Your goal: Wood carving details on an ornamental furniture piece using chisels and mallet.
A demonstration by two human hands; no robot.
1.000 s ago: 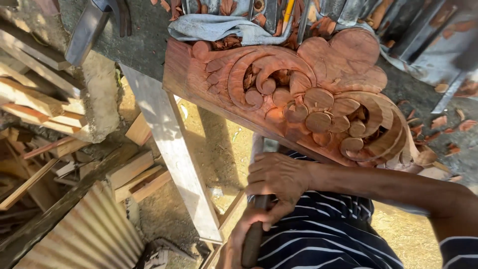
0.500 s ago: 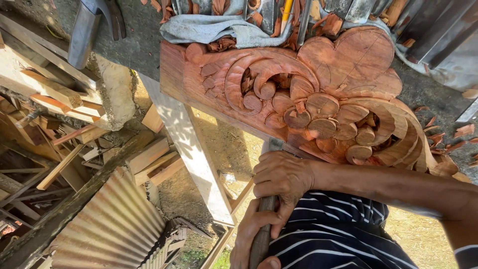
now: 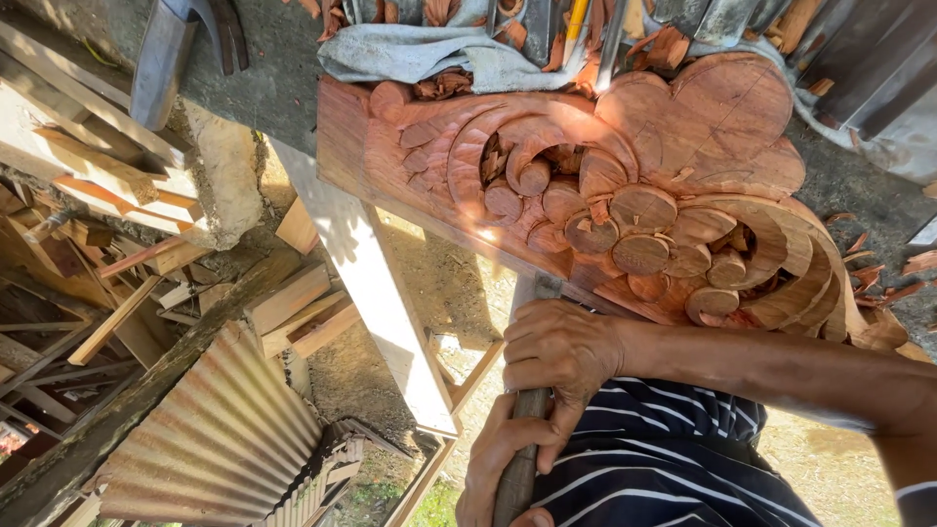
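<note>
A reddish wood carving (image 3: 673, 146) with scrolls and round knobs lies on a grey bench. A chisel (image 3: 534, 293) with a dark handle meets the carving's near edge. My right hand (image 3: 561, 351) is wrapped around the chisel's shaft just below that edge, with its forearm coming in from the right. My left hand (image 3: 493, 459) grips the handle lower down, in front of my striped shirt (image 3: 664, 459).
A grey cloth (image 3: 420, 54) and several chisels (image 3: 576, 29) lie beyond the carving, among wood chips (image 3: 878, 273). A hammer (image 3: 166, 59) rests at the top left. Below the bench are a pale beam (image 3: 381, 293), a corrugated sheet (image 3: 215, 429) and stacked timber offcuts (image 3: 117, 244).
The view has drifted a little, so the carving and my hands sit slightly further right. Both hands keep their hold on the chisel at the carving's near edge.
</note>
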